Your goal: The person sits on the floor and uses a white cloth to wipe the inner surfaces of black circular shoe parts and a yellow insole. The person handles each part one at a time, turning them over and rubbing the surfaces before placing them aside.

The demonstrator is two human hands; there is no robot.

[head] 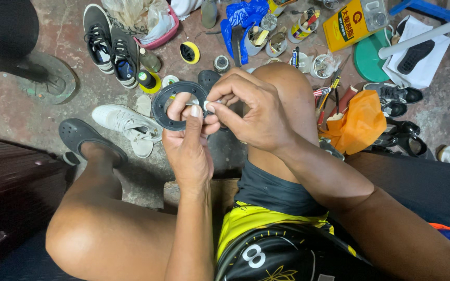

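From the head camera, looking straight down: the person sits low with both knees up, and both hands meet over the gap between the knees. The left hand point(187, 140) is curled around a dark rubber ring point(169, 112), thumb laid up over the ring's near edge, so the ring sits upright-ish in front of the fingers. The right hand point(251, 112) comes in from the right side with its fingertips pinched tight on something small and pale right at the ring's right edge; too small to tell what it is. The 2 hands touch each other there.

The floor past the hands is cluttered. A white sneaker point(128, 127) lies just beyond the ring on the left, and a grey clog point(82, 136) is on the person's left foot. Further up, a pair of black-and-white sneakers point(109, 44) sits beside a pink basket point(161, 32). Right of the knee there's an orange plastic bag point(361, 122), some black shoes point(399, 104), a yellow can point(351, 23) and a blue plastic bag point(241, 18) near small tins.
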